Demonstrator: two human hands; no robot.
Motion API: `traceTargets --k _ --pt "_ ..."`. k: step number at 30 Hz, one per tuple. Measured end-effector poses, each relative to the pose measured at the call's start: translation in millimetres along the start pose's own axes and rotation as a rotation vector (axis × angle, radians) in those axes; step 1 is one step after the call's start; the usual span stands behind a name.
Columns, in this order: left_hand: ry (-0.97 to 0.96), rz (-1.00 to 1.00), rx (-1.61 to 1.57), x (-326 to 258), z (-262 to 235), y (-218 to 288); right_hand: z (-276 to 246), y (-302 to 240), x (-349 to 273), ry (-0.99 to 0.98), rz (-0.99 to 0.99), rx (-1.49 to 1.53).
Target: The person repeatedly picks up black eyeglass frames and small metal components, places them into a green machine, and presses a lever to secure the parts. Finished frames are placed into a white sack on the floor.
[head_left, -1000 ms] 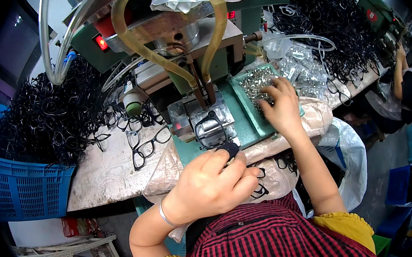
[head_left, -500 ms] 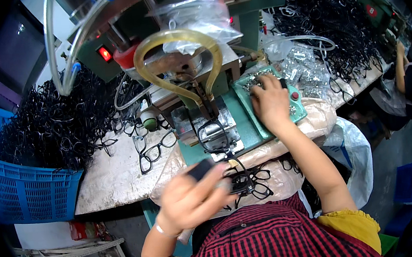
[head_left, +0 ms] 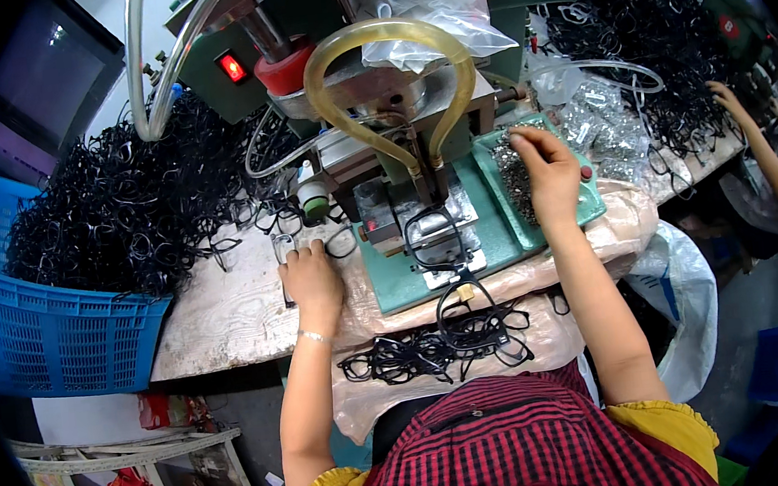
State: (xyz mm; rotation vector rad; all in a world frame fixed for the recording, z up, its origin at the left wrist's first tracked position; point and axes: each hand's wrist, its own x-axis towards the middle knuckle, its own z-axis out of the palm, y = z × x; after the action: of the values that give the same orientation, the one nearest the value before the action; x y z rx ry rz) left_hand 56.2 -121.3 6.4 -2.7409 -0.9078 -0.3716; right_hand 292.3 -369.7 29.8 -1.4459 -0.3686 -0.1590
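Observation:
My left hand [head_left: 311,281] is on the wooden bench, fingers curled over a black eyeglass frame [head_left: 342,241] and hiding its middle. My right hand [head_left: 553,180] is above a green tray [head_left: 524,237] of small metal parts [head_left: 511,175]. Its thumb and forefinger are pinched together; whatever is between them is too small to make out. Between my hands, another black eyeglass frame [head_left: 434,239] sits on the metal fixture of a green press [head_left: 398,284], under a looped yellowish tube [head_left: 316,67]. A further frame [head_left: 467,324] hangs down in front of it.
Black eyeglass frames [head_left: 409,358] lie heaped on plastic wrap near my lap. A big pile of frames [head_left: 115,213] stands left, beside a blue crate [head_left: 65,330]. Bags of metal parts [head_left: 597,115] lie right. Another person's arm [head_left: 753,128] shows at far right.
My left hand has moved left and forward from before the press onto the eyeglass frame on the bench. My right fingers, spread in the tray before, are now pinched. The view has shifted.

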Motion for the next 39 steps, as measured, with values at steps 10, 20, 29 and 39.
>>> traceTargets --k 10,20,29,39 --pt "0.157 -0.373 -1.108 -17 -5 -37 -92 -29 -55 -0.068 0.001 -0.292" --pt "0.342 -0.41 -1.518 -22 5 0 33 -79 -39 -0.33 -0.11 0.048" --pt "0.666 -0.022 -1.451 -7 -93 38 36 -89 -47 -0.352 0.067 0.22" --pt "0.495 0.733 -0.925 -15 -144 70 6 -94 -39 -0.471 -0.184 -0.122"
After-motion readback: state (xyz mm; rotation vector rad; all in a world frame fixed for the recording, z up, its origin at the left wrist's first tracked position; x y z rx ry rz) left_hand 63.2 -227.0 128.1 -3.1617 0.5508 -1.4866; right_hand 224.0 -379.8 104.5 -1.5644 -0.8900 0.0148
